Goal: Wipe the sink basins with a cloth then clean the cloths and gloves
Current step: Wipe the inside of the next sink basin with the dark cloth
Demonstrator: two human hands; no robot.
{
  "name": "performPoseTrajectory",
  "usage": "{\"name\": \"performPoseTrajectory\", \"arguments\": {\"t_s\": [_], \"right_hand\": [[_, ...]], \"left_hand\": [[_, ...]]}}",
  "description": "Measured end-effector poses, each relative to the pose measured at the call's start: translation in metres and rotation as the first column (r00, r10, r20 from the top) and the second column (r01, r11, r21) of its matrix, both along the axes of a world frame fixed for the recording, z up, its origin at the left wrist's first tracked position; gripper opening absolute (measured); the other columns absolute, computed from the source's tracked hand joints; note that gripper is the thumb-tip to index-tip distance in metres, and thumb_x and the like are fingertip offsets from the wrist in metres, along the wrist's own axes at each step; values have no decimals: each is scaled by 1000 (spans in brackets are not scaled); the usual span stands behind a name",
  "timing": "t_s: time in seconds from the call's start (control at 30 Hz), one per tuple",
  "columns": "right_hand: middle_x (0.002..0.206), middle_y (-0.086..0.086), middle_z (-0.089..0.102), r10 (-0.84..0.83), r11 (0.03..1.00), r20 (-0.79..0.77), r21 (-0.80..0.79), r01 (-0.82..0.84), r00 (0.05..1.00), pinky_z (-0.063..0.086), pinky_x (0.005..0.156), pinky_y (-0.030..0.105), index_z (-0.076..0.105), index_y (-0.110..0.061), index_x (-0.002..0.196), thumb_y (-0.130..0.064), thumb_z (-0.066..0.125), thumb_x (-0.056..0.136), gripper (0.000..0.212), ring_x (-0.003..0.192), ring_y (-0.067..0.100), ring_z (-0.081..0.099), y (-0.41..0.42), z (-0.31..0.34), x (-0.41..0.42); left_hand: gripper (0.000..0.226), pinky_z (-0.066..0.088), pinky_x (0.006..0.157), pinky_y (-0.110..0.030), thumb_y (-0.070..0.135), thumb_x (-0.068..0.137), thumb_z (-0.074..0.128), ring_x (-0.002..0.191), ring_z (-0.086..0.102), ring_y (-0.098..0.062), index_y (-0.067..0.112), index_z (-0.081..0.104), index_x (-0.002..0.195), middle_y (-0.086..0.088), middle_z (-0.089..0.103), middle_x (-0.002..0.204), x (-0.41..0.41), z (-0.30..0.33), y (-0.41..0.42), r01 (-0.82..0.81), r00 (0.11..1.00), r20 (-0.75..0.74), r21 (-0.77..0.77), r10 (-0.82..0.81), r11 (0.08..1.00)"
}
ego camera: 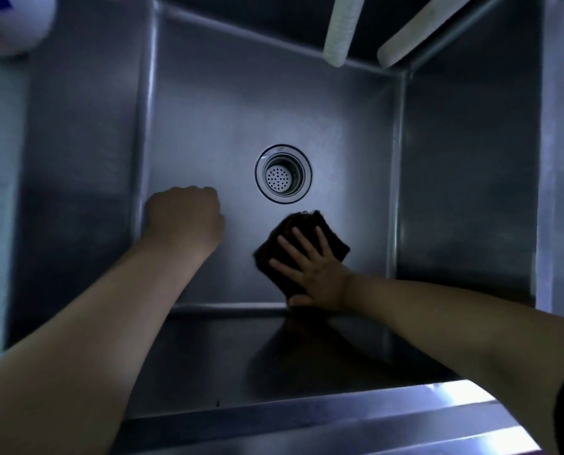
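Pressing flat right hand (310,270) on cloth (307,238), left hand (184,218) fisted

A ribbed white hose (341,27) hangs down at the top of the frame, right of centre, its lower end in front of the far steel wall. Just to its right a smooth pale tube (415,34) slants from the upper right down toward the back corner. In the upper left corner sits a blurred white rounded object (11,24) with blue and red markings.
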State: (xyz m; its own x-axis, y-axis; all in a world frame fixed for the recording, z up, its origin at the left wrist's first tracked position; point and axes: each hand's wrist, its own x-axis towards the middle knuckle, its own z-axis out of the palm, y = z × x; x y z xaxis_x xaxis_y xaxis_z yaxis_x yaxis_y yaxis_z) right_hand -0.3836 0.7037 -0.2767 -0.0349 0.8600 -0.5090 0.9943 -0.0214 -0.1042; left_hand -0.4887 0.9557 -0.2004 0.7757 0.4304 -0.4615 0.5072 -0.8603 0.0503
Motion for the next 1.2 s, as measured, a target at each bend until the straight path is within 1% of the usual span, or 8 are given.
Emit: {"name": "performPoseTrajectory", "arguments": {"t_s": [0.1,0.23,0.37,0.53,0.67,0.83,1.0,1.2], "right_hand": [[151,9,-17,-148,989,-16,-7,148,989,-18,100,69,5,-31,149,-63,44,86,81,135,42,-24,36,-8,-18],[157,9,-14,-320,947,22,29,319,947,-17,104,65,3,-33,150,-62,38,89,75,140,40,-20,83,-14,-25],[158,8,-12,-347,933,24,104,343,937,-11,110,58,2,-34,150,-57,33,94,68,142,37,-17,111,-22,-9],[159,8,9,-437,872,-104,196,449,894,19,110,49,21,-30,149,-29,47,95,60,143,36,11,120,-16,4],[152,15,26,-520,826,-130,176,536,844,35,102,41,35,-20,145,0,46,87,62,125,37,38,100,13,29],[137,12,45,-638,737,-179,142,661,749,41,94,35,47,-22,138,1,48,84,58,116,34,47,65,64,45],[120,3,55,-747,585,-392,-2,811,537,49,90,35,55,-31,130,-5,47,86,52,99,27,61,37,119,19],[115,-1,57,-685,533,-621,-68,844,382,53,84,26,59,-29,126,-6,46,91,43,87,16,65,24,194,-36]], "left_hand": [[15,27,60,-27,23,93,45,84,58,-28,12,55,89,-9,63,96,0,4,-1,6,1000,-25,-3,-6,1000],[10,29,65,-29,18,93,43,91,58,-27,16,51,88,-8,63,101,4,7,-2,-27,996,-80,-7,26,1000],[12,31,66,-29,20,95,40,91,57,-25,16,52,94,-6,61,103,4,6,0,-35,995,-91,1,35,999],[15,17,48,-26,25,95,39,72,43,-20,17,41,83,-5,60,95,0,7,9,-93,996,2,30,93,995],[17,14,46,-25,19,93,44,74,53,-25,9,55,87,-9,63,91,-14,20,6,-22,998,59,70,17,997],[14,24,50,-26,21,93,39,70,44,-19,15,45,81,-2,57,86,-27,65,-7,-45,998,40,17,44,999],[19,39,61,-30,26,91,46,85,61,-29,14,60,97,-7,66,96,-77,119,-35,-136,981,149,62,126,989],[24,48,67,-37,25,88,50,83,64,-33,12,68,97,-11,69,89,-140,183,-66,-257,944,236,77,233,963]]}}
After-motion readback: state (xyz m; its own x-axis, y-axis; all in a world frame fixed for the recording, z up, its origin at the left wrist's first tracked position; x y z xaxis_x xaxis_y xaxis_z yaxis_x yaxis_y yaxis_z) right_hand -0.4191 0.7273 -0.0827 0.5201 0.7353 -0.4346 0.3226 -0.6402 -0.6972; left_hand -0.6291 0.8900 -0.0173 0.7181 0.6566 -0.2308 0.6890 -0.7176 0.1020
